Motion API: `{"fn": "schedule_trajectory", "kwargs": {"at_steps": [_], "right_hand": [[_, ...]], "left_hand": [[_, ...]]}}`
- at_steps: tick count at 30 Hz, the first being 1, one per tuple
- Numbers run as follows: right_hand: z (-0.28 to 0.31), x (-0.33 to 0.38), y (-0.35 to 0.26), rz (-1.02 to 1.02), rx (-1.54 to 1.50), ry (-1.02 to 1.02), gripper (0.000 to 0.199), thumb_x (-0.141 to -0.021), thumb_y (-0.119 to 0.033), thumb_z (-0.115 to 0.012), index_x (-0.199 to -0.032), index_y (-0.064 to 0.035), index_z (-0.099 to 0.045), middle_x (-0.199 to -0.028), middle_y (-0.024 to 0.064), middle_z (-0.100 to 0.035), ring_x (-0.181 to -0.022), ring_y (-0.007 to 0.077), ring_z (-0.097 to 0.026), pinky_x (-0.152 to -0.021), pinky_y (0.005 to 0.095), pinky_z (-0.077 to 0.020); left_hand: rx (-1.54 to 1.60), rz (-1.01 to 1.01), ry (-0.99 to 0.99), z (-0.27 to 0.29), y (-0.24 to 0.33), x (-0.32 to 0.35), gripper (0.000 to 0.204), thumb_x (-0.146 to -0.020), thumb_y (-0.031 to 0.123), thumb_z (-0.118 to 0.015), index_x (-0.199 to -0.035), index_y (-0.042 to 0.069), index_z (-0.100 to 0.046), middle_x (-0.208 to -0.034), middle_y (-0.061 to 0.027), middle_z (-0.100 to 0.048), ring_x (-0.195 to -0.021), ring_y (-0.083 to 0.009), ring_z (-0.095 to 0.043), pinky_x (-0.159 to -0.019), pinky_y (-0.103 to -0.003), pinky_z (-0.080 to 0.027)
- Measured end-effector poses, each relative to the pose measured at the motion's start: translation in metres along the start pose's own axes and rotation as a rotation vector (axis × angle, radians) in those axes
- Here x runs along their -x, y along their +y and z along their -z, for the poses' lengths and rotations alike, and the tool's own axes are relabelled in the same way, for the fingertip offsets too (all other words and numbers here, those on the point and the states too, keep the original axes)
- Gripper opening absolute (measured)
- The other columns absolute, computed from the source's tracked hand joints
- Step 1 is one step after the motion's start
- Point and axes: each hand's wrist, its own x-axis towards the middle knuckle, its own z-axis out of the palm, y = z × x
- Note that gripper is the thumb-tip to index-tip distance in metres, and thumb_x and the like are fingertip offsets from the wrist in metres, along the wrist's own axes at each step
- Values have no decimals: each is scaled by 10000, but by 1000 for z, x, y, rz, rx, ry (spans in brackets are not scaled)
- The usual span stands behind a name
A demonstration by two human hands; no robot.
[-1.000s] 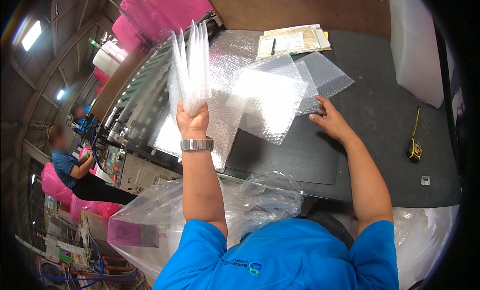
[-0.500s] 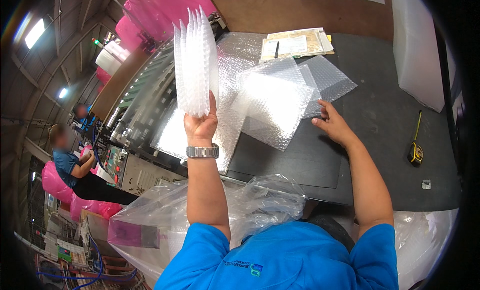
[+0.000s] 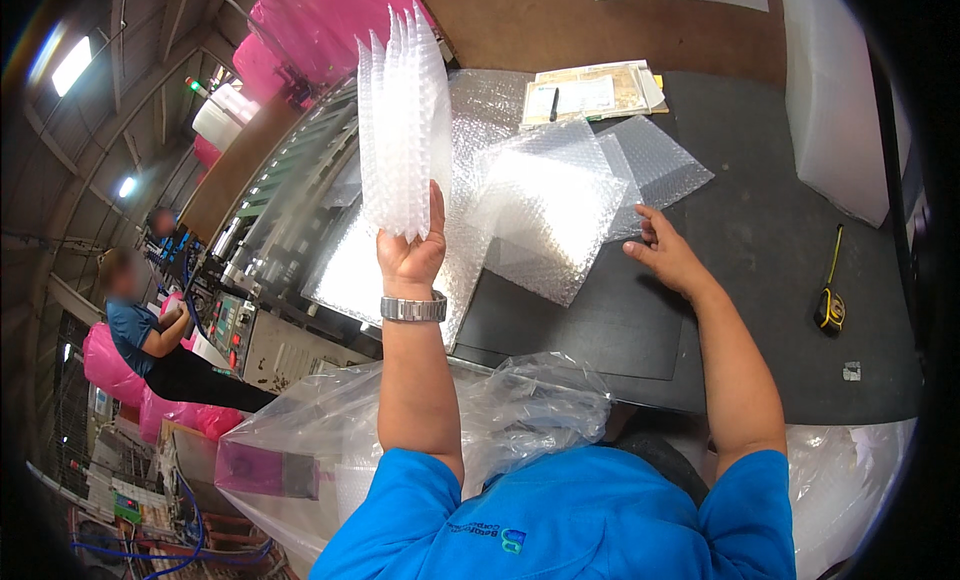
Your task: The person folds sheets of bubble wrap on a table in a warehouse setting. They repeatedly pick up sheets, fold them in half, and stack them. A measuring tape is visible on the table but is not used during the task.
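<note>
While the left hand [image 3: 412, 252] grips a fanned stack of clear bubble-wrap pouches [image 3: 402, 120] by its lower edge, thumb and fingers pinching, stack upright above the desk's left side. Right hand [image 3: 668, 256] lies flat, fingers spread, on the dark grey desk [image 3: 780, 280], fingertips touching the edge of loose bubble-wrap sheets [image 3: 555, 205] lying overlapped there. Judgement: stack looks floppy and splayed at top; a firmer pinch low down, edges squared, would keep pieces from sliding out. Right hand best presses the loose sheets so only one lifts. Yellow tape measure [image 3: 830, 305] sits well apart at right; papers with a pen [image 3: 590, 92] beyond the sheets.
</note>
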Motion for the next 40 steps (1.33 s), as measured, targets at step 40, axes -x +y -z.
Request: {"fn": "schedule_trajectory", "kwargs": {"at_steps": [40], "right_hand": [[0,-1,4,-9,-12,-10,673,-751,-276,-644,-1299,-95,-299,-1266,229,-358,-1193,342,-349,-957,390,-318]], "left_hand": [[-141,119,-111,26,-41,20,334,-877,219,-442,-1112,-13,-494,-1129,-193,-500,-1049,-355,-474,-818,-411,-501]]}}
